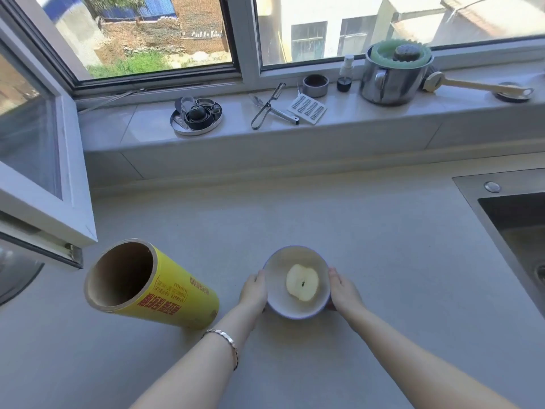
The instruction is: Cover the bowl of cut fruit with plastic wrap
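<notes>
Holding: left hand (pixel 254 290) and right hand (pixel 343 292) cupped against opposite sides of the bowl (pixel 297 305), near centre of the surface (pixel 383 276).
Fruit: cut apple half (pixel 302 282) inside, uncovered.
Wrap: yellow roll (pixel 159 286) lying left of the bowl, untouched.
Risk: the roll could trundle away when reached for; film could cling to itself.

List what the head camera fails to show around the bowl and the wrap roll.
- Bowl underside and where it meets the counter: hidden by the bowl's own wall and both hands.
- Left hand and right hand fingertips: behind the bowl, so the grip is unclear.
- Wrap roll free film edge: not visible.
- Roll label print: too small.
- Sink: cut off at the right edge.
</notes>
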`<state>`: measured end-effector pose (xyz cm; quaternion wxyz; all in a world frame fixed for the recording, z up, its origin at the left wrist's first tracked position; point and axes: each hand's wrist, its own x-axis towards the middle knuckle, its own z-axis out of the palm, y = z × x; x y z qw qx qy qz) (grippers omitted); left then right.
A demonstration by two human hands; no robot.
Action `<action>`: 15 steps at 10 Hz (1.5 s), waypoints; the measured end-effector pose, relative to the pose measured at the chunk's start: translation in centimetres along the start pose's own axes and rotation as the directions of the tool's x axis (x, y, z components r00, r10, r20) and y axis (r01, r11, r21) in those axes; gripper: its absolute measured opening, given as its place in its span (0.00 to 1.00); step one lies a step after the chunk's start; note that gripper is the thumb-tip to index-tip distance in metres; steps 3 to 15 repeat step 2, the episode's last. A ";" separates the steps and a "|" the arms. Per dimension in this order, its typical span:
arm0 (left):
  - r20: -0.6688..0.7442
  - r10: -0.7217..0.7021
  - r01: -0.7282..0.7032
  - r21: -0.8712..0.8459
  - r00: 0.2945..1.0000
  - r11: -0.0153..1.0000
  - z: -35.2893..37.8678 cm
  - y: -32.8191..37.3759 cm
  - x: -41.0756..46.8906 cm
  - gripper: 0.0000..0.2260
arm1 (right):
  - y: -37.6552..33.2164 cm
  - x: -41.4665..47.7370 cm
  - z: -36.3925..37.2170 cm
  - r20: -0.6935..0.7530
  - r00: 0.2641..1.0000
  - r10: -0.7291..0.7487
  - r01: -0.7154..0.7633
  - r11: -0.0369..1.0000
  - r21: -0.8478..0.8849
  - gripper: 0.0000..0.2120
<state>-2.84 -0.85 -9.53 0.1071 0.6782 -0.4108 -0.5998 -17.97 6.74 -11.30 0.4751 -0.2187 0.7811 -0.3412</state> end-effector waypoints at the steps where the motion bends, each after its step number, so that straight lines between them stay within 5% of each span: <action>1: -0.066 0.250 -0.176 0.542 0.966 0.822 -1.0 0.1 -1.3 0.16 | -1.5 -0.5 -1.7 0.062 0.994 0.089 -0.080 0.987 -0.136 0.20; 2: 0.084 0.708 -0.441 0.831 0.701 0.339 -1.3 1.9 -3.0 0.12 | -4.4 -1.7 -3.2 0.105 0.982 0.159 -0.120 0.945 -0.305 0.12; 15: 0.084 0.708 -0.441 0.831 0.701 0.339 -1.3 1.9 -3.0 0.12 | -4.4 -1.7 -3.2 0.105 0.982 0.159 -0.120 0.945 -0.305 0.12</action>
